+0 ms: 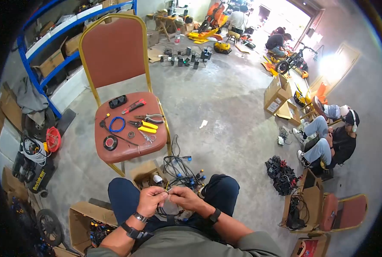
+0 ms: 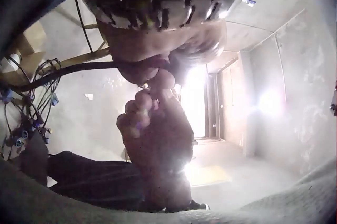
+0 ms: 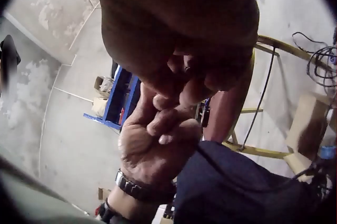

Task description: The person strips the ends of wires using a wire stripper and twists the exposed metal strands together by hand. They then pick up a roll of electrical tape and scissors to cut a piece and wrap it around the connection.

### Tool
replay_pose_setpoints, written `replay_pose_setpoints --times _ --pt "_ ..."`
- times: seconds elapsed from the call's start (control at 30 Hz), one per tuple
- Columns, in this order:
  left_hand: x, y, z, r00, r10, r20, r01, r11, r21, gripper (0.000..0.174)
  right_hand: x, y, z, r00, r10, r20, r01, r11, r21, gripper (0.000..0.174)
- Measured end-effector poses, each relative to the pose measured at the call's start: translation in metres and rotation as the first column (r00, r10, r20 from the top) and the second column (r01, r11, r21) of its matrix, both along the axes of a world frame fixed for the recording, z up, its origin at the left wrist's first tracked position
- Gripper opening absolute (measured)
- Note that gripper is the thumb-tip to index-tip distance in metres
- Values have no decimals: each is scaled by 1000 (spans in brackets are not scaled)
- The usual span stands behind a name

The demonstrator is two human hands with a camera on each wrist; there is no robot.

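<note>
Both hands meet above the lap, fingertips together. The left hand (image 1: 150, 202) grips a black cable (image 2: 68, 69) that runs out of its curled fingers past the knee. Pinched fingers of the right hand (image 1: 185, 199) hold the cable's end against the left fingertips. A short thin yellow wire (image 1: 167, 187) sticks up between the two hands. The fingers hide most of the cable's end, and I cannot tell how its wires lie. In the right wrist view the left hand (image 3: 158, 148) sits below the right hand (image 3: 179, 34), with the cable (image 3: 237, 183) trailing away.
A red chair seat (image 1: 126, 147) ahead bears yellow-handled wire strippers (image 1: 147, 127), pliers (image 1: 150, 118), a blue wire coil (image 1: 117, 124) and black tape (image 1: 110, 142). Cables with blue connectors (image 1: 180, 169) lie by the knees. An open carton (image 1: 81, 214) stands left; a seated person (image 1: 343, 143) is right.
</note>
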State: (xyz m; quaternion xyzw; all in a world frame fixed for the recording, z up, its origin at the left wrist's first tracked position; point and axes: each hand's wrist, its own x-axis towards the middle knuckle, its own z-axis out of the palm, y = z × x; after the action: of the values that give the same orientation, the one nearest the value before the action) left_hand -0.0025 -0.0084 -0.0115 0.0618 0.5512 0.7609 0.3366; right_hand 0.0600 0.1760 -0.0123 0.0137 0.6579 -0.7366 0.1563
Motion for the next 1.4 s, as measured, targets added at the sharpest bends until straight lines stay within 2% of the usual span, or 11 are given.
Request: replay_pose_setpoints --times 0.1,0.2,0.27,0.3,0.33,0.47,0.6,0.77,0.97,1.07,1.4 --pt "-2 -1 2 995 92 -37 -90 995 40 5 -6 -4 8 991 19 -133 -12 998 56 11" --pt "-17 -5 17 979 201 -42 -202 979 -8 7 -1 -5 -18 980 60 -189 -23 982 190 7" --pt "-25 -7 34 986 135 -102 -145 985 -94 9 3 -3 -16 1000 3 4 -3 975 220 8" --pt "-28 -10 38 986 95 -140 -114 985 -131 9 5 -3 -22 994 -93 -48 99 984 145 10" --pt "-27 -13 39 984 45 -174 -75 982 -171 9 2 -1 -11 991 -114 -72 129 959 253 10" --pt "-15 -7 28 987 103 -126 -111 992 -54 8 -5 8 17 943 -331 -18 331 943 36 15" --pt "-6 -4 29 982 68 -174 -75 997 -32 7 -10 13 26 933 -359 2 356 926 -125 17" --pt "-1 -3 35 980 8 -199 -31 993 -110 7 -7 10 22 939 -340 -39 328 926 -188 17" --pt "4 -1 34 983 -3 -184 -18 993 -113 8 -3 5 24 928 -371 15 363 898 -250 14" --pt "4 -1 32 982 -32 -188 10 993 -116 9 -1 6 23 931 -365 -3 358 914 -190 13" --pt "7 2 34 987 -55 -150 33 989 -146 12 2 8 24 929 -369 -20 358 912 -201 10"
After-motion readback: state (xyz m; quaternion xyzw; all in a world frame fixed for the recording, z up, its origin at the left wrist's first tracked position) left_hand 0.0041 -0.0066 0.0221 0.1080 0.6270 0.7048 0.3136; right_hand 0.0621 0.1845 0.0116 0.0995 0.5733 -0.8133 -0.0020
